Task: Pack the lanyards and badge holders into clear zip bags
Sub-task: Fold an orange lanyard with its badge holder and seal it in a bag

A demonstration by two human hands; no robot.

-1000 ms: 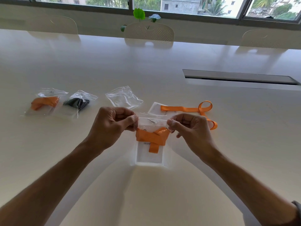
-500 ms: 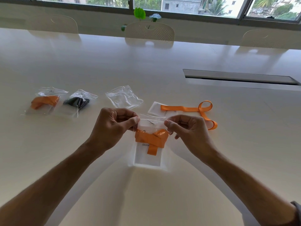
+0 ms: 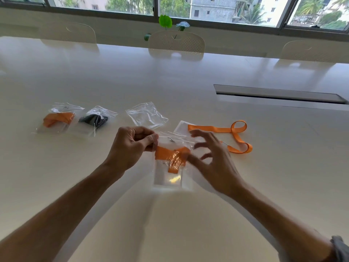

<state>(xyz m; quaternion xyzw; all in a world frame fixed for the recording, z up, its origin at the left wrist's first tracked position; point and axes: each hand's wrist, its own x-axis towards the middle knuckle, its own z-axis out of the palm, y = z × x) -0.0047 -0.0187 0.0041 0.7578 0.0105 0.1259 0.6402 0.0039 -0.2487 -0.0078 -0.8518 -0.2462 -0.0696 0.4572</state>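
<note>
My left hand (image 3: 130, 148) pinches the top left edge of a clear zip bag (image 3: 172, 178) that hangs above the table with a folded orange lanyard (image 3: 172, 156) and a badge holder inside. My right hand (image 3: 213, 157) is beside the bag's right edge, fingers spread and blurred, its thumb near the lanyard; it holds nothing. Behind it lie a loose orange lanyard (image 3: 236, 135) and a clear badge holder (image 3: 182, 127). An empty zip bag (image 3: 146, 115) lies just beyond my left hand.
Two packed bags lie at the left: one with an orange lanyard (image 3: 58, 118), one with a black lanyard (image 3: 94, 120). A cable slot (image 3: 279, 94) cuts the white table (image 3: 170, 80) at the right. Chairs stand along the far edge.
My right hand has let go of the bag's top edge and spread its fingers. The bag now hangs from my left hand alone, a little lower.
</note>
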